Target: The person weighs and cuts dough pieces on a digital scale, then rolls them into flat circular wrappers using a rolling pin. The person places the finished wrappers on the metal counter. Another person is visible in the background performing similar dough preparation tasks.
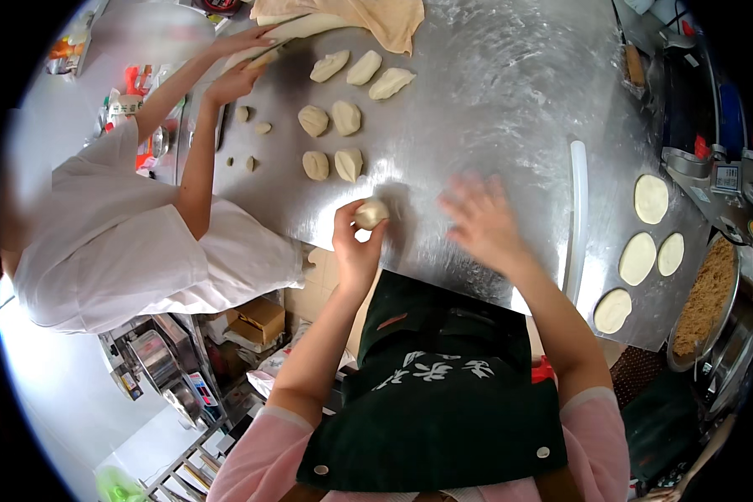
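My left hand (356,248) holds a small ball of dough (371,214) between thumb and fingers, just above the near edge of the steel table (414,150). To its right, my right hand (484,219) is blurred, fingers apart, over floury metal with nothing in it. Beyond my left hand lie several cut dough pieces, among them a rounded one (315,165) and a longer one (392,83). A white rolling pin (578,219) rests to the right of my right hand. Past it are several flat dough rounds (637,258).
At the left, a co-worker in a white shirt (113,232) has both hands at a long dough roll (314,26), partly under a tan cloth (395,22). Small dough bits (263,128) lie nearby. A metal bowl of brown crumbly filling (703,307) stands at the right edge.
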`<control>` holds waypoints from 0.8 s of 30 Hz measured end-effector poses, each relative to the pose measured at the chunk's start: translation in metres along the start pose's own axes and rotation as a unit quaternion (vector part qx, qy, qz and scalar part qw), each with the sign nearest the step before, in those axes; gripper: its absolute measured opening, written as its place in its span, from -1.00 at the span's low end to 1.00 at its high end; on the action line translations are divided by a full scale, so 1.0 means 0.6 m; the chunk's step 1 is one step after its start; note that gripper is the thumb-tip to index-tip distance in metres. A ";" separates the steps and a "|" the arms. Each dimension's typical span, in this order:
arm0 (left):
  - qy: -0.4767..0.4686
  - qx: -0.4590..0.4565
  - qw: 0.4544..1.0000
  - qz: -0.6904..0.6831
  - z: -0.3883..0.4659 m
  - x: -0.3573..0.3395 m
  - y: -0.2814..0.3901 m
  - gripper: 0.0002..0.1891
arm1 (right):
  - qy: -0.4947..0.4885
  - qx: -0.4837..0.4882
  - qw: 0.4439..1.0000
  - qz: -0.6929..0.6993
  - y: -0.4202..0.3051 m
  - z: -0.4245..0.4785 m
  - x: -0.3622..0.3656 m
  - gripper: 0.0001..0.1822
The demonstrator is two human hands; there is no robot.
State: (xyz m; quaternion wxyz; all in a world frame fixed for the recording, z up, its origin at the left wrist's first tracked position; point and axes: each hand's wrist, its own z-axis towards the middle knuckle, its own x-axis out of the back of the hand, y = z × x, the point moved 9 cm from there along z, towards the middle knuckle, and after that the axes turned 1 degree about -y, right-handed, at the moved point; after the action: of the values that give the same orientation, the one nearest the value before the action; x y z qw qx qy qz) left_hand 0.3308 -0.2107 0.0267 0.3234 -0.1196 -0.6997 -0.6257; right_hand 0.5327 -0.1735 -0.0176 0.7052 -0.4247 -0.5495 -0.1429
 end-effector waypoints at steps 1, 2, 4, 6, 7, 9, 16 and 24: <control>-0.017 -0.015 1.000 -0.008 0.004 -0.023 0.013 -0.56 | 0.037 -0.066 0.997 -0.023 0.042 -0.001 0.029 -0.36; -0.039 -0.055 0.998 0.021 0.005 -0.046 0.028 -0.55 | 0.073 -0.131 0.988 -0.047 0.071 -0.008 0.050 -0.35; -0.074 -0.153 0.984 0.055 0.023 -0.098 0.074 -0.52 | 0.029 -0.096 0.994 -0.032 0.037 -0.017 0.026 -0.36; -0.105 -0.174 0.978 0.045 0.042 -0.138 0.116 -0.50 | -0.013 -0.040 0.999 0.006 0.000 -0.048 0.003 -0.38; -0.111 -0.201 0.972 0.050 0.048 -0.155 0.133 -0.50 | 0.011 -0.080 0.997 -0.013 0.025 -0.062 0.011 -0.38; -0.125 -0.253 0.958 0.060 0.055 -0.188 0.160 -0.50 | 0.059 -0.159 0.984 -0.051 0.072 -0.090 0.038 -0.39; -0.192 -0.273 0.941 0.049 0.031 -0.229 0.178 -0.32 | 0.234 -0.144 0.959 0.069 0.035 -0.085 0.117 -0.47; -0.276 -0.385 0.864 0.173 -0.028 -0.226 0.155 -0.25 | 0.132 -0.081 0.988 0.000 0.004 -0.051 0.067 -0.44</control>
State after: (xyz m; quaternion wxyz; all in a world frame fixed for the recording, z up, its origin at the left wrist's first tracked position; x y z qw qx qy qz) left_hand 0.4923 -0.1770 0.0192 0.1486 -0.5217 -0.4319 -0.7206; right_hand 0.5684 -0.1844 0.0160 0.7348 -0.4578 -0.4381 -0.2420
